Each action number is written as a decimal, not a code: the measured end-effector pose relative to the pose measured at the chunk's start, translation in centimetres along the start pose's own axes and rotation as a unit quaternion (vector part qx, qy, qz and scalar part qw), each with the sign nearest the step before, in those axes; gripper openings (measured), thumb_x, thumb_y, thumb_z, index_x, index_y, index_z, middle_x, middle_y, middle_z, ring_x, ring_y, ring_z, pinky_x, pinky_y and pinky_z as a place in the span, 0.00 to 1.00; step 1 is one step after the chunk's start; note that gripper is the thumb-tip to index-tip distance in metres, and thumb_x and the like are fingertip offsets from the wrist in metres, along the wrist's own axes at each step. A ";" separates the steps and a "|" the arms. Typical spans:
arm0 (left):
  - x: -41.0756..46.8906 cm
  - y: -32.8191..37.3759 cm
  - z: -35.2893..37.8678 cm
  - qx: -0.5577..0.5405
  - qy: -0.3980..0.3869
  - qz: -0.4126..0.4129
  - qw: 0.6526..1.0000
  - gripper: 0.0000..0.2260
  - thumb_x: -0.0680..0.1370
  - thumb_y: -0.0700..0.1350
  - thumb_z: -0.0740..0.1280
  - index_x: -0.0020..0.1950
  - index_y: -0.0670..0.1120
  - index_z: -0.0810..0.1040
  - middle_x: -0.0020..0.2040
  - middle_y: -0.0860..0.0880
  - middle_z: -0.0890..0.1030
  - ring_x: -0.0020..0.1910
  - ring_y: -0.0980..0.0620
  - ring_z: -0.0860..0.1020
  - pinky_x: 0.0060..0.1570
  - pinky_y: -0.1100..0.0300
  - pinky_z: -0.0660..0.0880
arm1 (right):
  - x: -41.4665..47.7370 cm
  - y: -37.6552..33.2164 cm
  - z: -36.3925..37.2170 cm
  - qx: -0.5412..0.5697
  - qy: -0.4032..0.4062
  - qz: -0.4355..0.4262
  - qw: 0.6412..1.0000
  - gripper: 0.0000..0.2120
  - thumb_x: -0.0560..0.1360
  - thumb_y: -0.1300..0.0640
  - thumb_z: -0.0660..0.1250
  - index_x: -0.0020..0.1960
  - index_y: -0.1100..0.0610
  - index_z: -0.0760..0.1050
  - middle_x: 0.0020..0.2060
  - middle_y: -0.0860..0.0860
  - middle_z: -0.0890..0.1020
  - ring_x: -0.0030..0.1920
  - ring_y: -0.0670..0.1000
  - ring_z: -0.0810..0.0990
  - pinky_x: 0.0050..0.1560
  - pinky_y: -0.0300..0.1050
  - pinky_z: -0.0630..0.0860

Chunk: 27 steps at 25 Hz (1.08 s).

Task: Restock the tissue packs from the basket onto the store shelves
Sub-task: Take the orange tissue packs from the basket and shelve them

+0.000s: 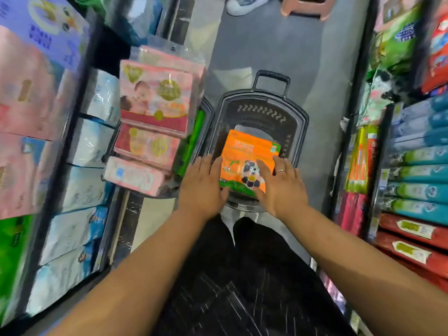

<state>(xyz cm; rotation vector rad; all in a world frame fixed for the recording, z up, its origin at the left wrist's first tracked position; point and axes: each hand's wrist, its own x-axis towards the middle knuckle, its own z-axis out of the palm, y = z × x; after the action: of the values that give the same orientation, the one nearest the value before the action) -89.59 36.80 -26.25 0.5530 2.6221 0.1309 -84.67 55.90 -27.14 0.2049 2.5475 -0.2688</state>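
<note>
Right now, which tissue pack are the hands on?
The orange panda pack in the dark basket, touched by left hand and right hand. Pink packs beside it are untouched.

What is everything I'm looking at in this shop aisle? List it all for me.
orange tissue pack: one, orange with a panda picture, inside the dark basket
dark basket: one, dark grey, handled, on the aisle floor
pink packs: at least three, pink, stacked left of the basket
green packs: count unclear, green, between pink stack and basket
left shelf packs: many, pink, white-blue, green, purple
right shelf packs: many, red, teal, green
stool: one, pinkish, far end of aisle
shoe: one, white, beside the stool
ring: one, silver, on right hand
left hand: fingers straight, touching the pack's left edge
right hand: fingers straight, on the pack's right side
</note>
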 end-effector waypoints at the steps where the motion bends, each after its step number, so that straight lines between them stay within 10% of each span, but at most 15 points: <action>1: 1.1 0.0 1.1 0.014 -0.020 0.000 1.000 0.34 0.77 0.58 0.62 0.78 0.44 0.55 0.77 0.40 0.60 0.75 0.39 0.57 0.73 0.45 0.55 | 0.8 0.5 1.0 0.005 -0.001 0.013 1.000 0.34 0.79 0.39 0.58 0.79 0.45 0.46 0.78 0.58 0.51 0.77 0.62 0.48 0.75 0.61 0.49; 12: 18.8 -2.5 17.9 0.023 -0.160 0.022 0.987 0.34 0.79 0.58 0.60 0.78 0.45 0.50 0.77 0.39 0.54 0.75 0.39 0.56 0.72 0.47 0.58 | 15.0 5.1 16.6 0.108 -0.056 0.184 0.975 0.37 0.78 0.40 0.60 0.79 0.49 0.46 0.77 0.61 0.53 0.75 0.64 0.55 0.70 0.58 0.62; 19: 24.6 -4.6 28.3 -0.160 -0.180 -0.159 0.958 0.42 0.75 0.57 0.70 0.78 0.45 0.49 0.75 0.41 0.59 0.72 0.39 0.62 0.69 0.47 0.62 | 22.1 6.9 26.8 0.201 -0.066 0.308 0.928 0.46 0.77 0.39 0.63 0.79 0.56 0.38 0.76 0.61 0.55 0.73 0.62 0.60 0.66 0.58 0.66; 27: 25.5 -6.0 31.8 -0.305 -0.140 -0.225 0.915 0.47 0.68 0.54 0.77 0.77 0.49 0.52 0.73 0.46 0.65 0.71 0.45 0.66 0.67 0.52 0.64 | 23.6 6.5 31.6 0.474 0.039 0.404 0.781 0.54 0.69 0.51 0.77 0.79 0.54 0.42 0.75 0.56 0.61 0.71 0.57 0.67 0.58 0.46 0.76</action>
<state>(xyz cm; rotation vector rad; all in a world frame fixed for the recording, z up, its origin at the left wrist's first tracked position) -98.21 41.61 -66.30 -0.2335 2.1858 0.6399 -86.50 56.93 -67.07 1.6363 1.9007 -1.1602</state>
